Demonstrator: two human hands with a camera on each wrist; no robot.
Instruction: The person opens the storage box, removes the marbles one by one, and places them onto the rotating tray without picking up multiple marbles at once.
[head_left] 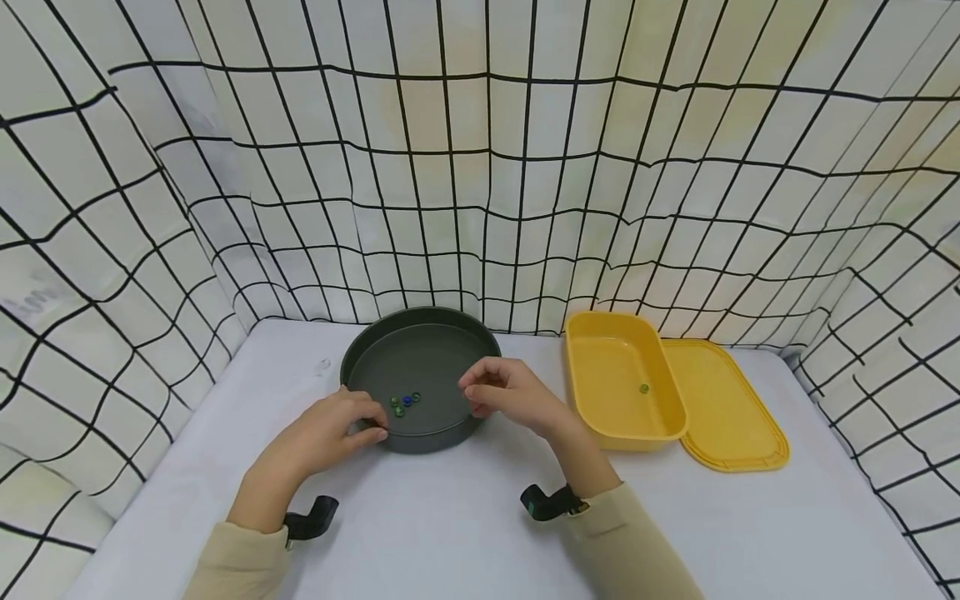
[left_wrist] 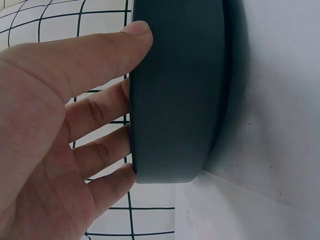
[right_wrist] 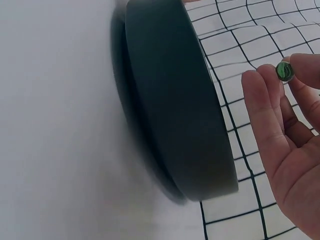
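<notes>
A dark round pan point(head_left: 420, 367) stands on the white table; several glass marbles, green ones and a blue marble point(head_left: 407, 401), lie near its front left inside. My left hand point(head_left: 333, 429) holds the pan's near left rim. In the left wrist view, the thumb point(left_wrist: 137, 37) presses the outer wall while the other fingers reach over the rim. Above the pan's right edge is my right hand point(head_left: 513, 392). In the right wrist view it pinches a green marble point(right_wrist: 285, 71) between thumb and fingers, apart from the pan.
Right of the pan stands a yellow plastic container point(head_left: 607, 367) with a green marble point(head_left: 644, 388) in it. A yellow lid point(head_left: 723, 408) lies flat beside that container. White cloth walls with a black grid point(head_left: 487, 208) close in the back and sides.
</notes>
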